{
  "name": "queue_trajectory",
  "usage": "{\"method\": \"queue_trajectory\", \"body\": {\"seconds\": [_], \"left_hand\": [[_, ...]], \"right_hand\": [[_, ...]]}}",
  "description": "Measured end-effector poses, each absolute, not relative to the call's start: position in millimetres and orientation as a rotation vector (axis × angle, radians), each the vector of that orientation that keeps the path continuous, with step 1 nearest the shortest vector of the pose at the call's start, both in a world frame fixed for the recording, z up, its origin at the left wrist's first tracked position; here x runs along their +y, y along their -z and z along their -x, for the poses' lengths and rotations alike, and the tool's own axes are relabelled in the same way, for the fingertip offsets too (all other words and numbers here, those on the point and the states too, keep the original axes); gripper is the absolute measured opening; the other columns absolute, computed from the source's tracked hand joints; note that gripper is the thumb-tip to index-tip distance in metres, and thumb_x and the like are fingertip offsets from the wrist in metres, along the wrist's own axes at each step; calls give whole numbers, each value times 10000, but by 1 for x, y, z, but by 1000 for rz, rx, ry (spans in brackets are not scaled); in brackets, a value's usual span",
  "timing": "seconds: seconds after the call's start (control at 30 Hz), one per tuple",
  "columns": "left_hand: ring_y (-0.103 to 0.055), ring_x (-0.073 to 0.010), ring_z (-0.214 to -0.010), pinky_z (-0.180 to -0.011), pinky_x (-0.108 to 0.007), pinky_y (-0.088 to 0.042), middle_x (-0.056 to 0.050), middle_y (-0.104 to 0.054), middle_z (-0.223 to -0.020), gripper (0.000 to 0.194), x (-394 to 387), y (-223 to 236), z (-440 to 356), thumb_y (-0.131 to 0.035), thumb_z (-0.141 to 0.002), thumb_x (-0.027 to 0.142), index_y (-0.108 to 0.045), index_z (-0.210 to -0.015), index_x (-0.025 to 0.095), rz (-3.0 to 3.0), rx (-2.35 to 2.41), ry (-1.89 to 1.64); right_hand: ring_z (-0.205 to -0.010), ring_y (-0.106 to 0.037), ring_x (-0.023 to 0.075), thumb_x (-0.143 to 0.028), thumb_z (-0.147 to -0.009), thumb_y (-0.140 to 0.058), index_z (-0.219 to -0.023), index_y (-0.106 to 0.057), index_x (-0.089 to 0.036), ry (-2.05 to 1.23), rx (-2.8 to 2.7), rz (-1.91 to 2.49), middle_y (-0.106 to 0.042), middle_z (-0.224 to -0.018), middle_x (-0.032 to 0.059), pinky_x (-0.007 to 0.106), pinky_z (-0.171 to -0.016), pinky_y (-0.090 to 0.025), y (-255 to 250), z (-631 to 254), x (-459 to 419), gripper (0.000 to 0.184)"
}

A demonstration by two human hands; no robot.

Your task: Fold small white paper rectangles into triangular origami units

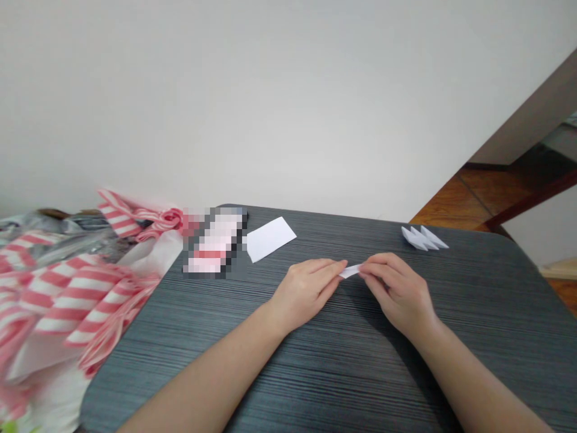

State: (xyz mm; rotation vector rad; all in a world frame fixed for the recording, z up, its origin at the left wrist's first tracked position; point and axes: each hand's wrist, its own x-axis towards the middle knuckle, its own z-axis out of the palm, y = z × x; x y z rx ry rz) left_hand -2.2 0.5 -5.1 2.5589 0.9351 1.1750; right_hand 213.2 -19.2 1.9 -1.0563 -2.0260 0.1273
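Note:
Between my two hands is a small strip of folded white paper (350,272), held just above the dark table. My left hand (307,291) pinches its left end with thumb and fingers. At the other end, the fingertips of my right hand (399,294) are closed on the same paper. Most of the strip is covered by fingers, so its full shape is hidden. Beyond my left hand lies a flat stack or sheet of white paper (271,239). Several pointed folded paper pieces (424,238) sit close together past my right hand.
The dark wood-grain table (180,337) stands against a white wall (288,108). A blurred-out phone-like object (219,240) lies at its back left. Red-and-white striped bags or cloths (81,294) are heaped left of the table. Wooden flooring (451,201) shows at right.

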Motion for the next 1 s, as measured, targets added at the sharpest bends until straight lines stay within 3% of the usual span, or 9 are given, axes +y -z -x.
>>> {"method": "queue_trajectory", "body": {"seconds": [0.77, 0.87, 0.93, 1.0], "left_hand": [[-727, -146, -908, -798, -262, -614, -70, -753, -1043, 259, 1, 3, 3, -530, -958, 133, -675, -1172, 154, -2587, 823, -1192], [-729, -144, -906, -793, -254, -614, -66, -753, -1045, 264, 1, 4, 3, -537, -952, 128, -676, -1173, 161, -2584, 826, -1202], [-730, -143, -900, -784, -250, -615, -63, -753, -1043, 261, 1, 3, 3, -541, -953, 137, -676, -1175, 165, -2585, 830, -1218], [-731, -142, -899, -780, -248, -616, -61, -753, -1042, 261, 1, 3, 3, -542, -954, 142, -676, -1177, 166, -2589, 831, -1231]], "right_hand": [[-902, -640, 196, -122, -949, -551, -920, -630, -212, -252, -2022, 1089, -652, -961, 65, 336, -813, -527, 2, -214, -17, 124], [-818, -647, 184, -165, -918, -618, -975, -619, -219, -316, -1922, 1158, -665, -975, 58, 320, -729, -538, 7, -216, -17, 78], [-706, -633, 167, -196, -901, -651, -1078, -598, -228, -406, -1847, 1235, -671, -931, 39, 302, -627, -527, 11, -218, -17, 188], [-732, -643, 177, -217, -900, -658, -1159, -582, -231, -435, -1856, 1240, -680, -936, 41, 309, -638, -527, 13, -220, -16, 270]]}}
